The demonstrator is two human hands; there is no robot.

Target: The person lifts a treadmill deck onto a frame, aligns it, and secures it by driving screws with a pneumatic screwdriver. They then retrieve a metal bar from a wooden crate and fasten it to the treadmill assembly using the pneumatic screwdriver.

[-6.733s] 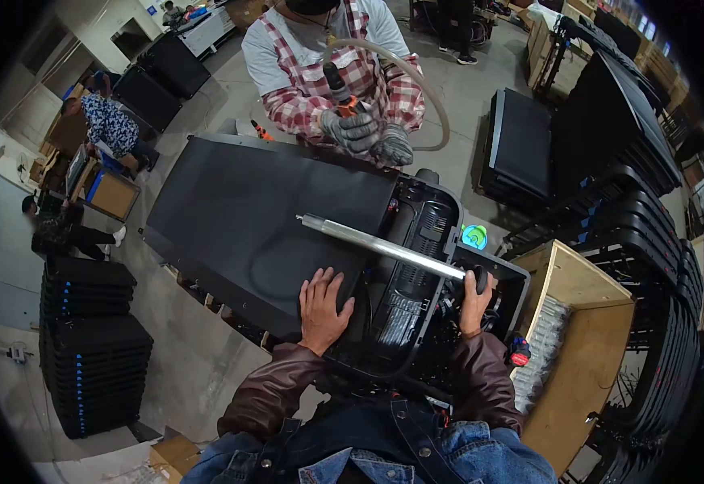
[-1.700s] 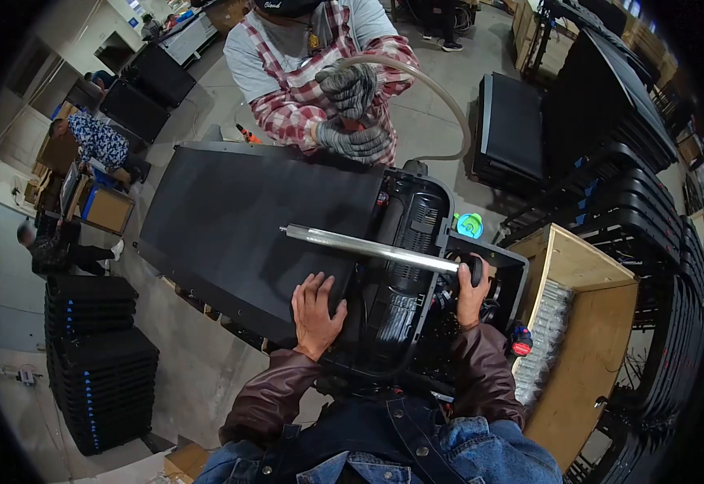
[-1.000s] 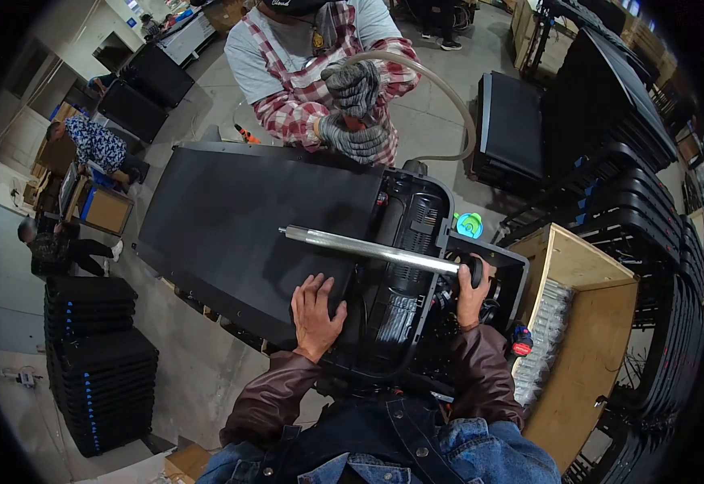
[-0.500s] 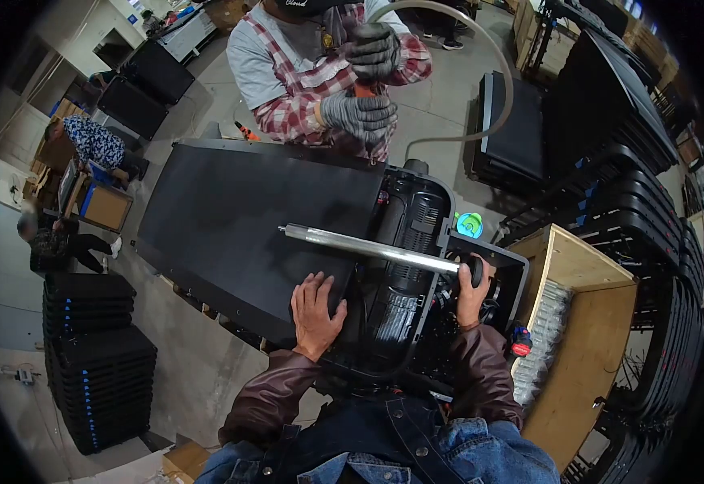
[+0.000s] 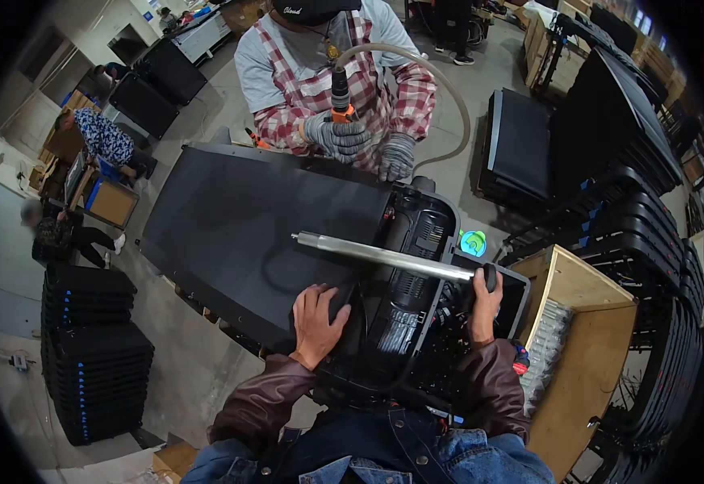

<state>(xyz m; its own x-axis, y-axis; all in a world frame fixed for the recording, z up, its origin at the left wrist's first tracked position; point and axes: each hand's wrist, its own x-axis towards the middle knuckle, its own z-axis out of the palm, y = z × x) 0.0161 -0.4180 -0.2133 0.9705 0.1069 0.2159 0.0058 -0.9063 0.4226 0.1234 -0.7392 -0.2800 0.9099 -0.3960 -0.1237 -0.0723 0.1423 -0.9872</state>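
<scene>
My right hand (image 5: 484, 310) grips a silver metal roller (image 5: 392, 257) at its right end, by the black pulley (image 5: 490, 278). The roller lies slantwise above a black treadmill deck (image 5: 231, 206), its thin shaft end pointing left. My left hand (image 5: 317, 324) rests flat on the deck's near edge, fingers spread and holding nothing. Between the two hands is the frame's front section, with a motor (image 5: 400, 329) and wiring inside a black housing (image 5: 449, 211). Part of the pulley is hidden by my right fingers.
Across the deck a co-worker (image 5: 340, 89) in grey gloves holds an orange-and-black power tool (image 5: 340, 101) on a hose. A wooden crate (image 5: 586, 339) holding clear-wrapped rods stands at right. Black decks (image 5: 98, 355) are stacked at left, and a green-blue tape roll (image 5: 473, 243) lies beyond the housing.
The roller and my right hand have shifted slightly right and down in view. The co-worker's hands have come apart, and the tool has been lowered. My left hand stays on the deck.
</scene>
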